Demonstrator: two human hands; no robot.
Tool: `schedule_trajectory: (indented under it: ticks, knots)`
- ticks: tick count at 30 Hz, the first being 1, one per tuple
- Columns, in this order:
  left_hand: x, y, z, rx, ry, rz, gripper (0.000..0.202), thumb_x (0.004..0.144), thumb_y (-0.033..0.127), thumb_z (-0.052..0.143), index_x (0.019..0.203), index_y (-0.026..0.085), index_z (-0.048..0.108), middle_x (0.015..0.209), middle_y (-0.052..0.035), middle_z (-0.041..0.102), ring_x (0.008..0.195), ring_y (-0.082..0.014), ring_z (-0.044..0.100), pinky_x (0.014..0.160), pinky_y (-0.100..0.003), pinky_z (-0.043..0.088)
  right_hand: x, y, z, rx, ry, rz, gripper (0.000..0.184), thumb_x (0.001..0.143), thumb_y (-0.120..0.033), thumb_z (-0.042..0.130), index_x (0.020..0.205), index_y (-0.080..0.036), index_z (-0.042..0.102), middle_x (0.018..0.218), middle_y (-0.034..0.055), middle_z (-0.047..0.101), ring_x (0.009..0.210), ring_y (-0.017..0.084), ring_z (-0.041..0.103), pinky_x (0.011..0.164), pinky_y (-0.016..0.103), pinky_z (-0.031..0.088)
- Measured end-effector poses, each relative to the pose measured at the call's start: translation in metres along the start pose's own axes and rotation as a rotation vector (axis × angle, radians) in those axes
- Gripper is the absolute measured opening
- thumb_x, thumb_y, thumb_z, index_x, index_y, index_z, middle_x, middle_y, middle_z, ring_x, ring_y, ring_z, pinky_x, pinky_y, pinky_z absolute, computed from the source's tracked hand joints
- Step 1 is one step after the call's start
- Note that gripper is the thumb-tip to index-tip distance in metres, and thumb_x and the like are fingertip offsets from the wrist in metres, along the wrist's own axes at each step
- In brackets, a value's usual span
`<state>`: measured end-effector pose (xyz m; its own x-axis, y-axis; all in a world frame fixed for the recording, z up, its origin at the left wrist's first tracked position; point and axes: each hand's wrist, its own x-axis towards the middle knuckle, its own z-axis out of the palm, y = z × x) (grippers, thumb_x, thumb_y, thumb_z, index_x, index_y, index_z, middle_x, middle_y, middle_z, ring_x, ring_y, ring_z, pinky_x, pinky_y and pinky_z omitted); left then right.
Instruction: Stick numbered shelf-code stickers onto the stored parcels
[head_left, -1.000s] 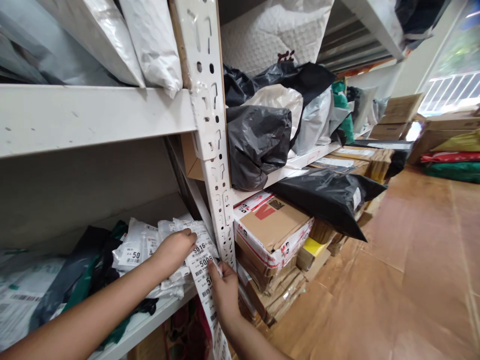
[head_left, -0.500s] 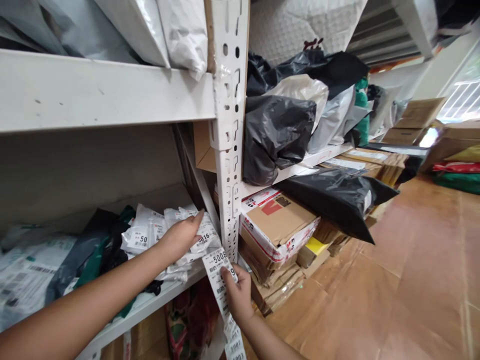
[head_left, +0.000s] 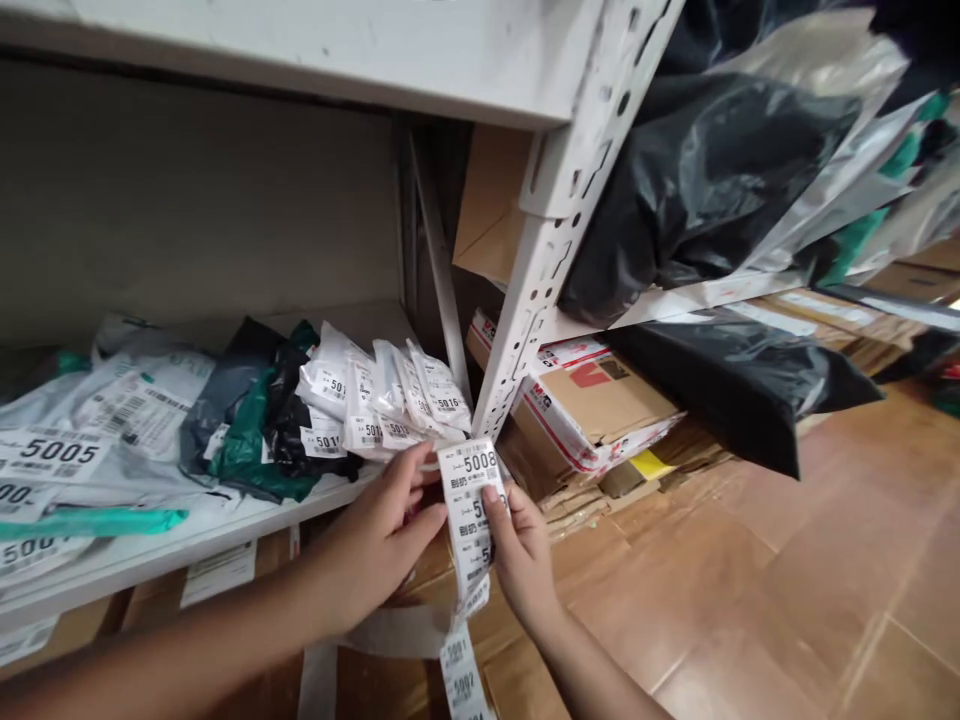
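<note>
A long strip of white number labels, its top label reading 5008, hangs down in front of the shelf's edge. My right hand pinches the strip from the right, thumb on its printed face. At the strip's left edge is my left hand, thumb and fingers apart; its fingertips come close to the top label, and I cannot tell whether they touch it. Behind the hands, small white parcels with number labels such as 5016 stand in a row on the shelf. Left of them lie black parcels and a green parcel.
A white perforated shelf post rises just right of the strip. Beyond it are a cardboard box and large black bags. White parcels, one labelled 5005, lie at the left. Brown floor spreads at lower right.
My left hand has drawn back from the small white parcels to the label strip. My right hand still holds the strip. The view has shifted down and left, showing more labelled parcels.
</note>
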<state>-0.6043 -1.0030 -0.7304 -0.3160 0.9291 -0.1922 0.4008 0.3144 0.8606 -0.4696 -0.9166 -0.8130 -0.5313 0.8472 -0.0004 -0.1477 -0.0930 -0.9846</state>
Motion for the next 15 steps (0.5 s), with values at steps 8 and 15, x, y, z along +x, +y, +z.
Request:
schedule_trajectory:
  ticks: [8,15]
  knots:
    - [0.01,-0.028,0.014,-0.72,0.101,-0.141,0.036,0.075,0.031,0.065,0.107,0.014,0.061,0.097,-0.0079,0.072,0.092,-0.0208,0.065,0.09,-0.034,0.049,0.0,0.017,0.026,-0.073,-0.094,-0.049,0.041,0.086,-0.054,0.052,0.068,-0.017,0.055,0.062,-0.0015,0.052,0.058,0.011,0.044,0.055,0.022,0.041]
    - [-0.026,-0.01,0.009,-0.518,0.301,-0.059,0.03,0.081,0.049,0.062,0.09,0.021,0.068,0.079,-0.0041,0.071,0.075,-0.0174,0.065,0.069,-0.027,0.053,0.009,-0.035,0.014,-0.276,-0.601,-0.141,0.029,0.073,-0.04,0.073,0.093,-0.02,0.069,0.084,0.0046,0.067,0.076,0.018,0.06,0.068,0.027,0.048]
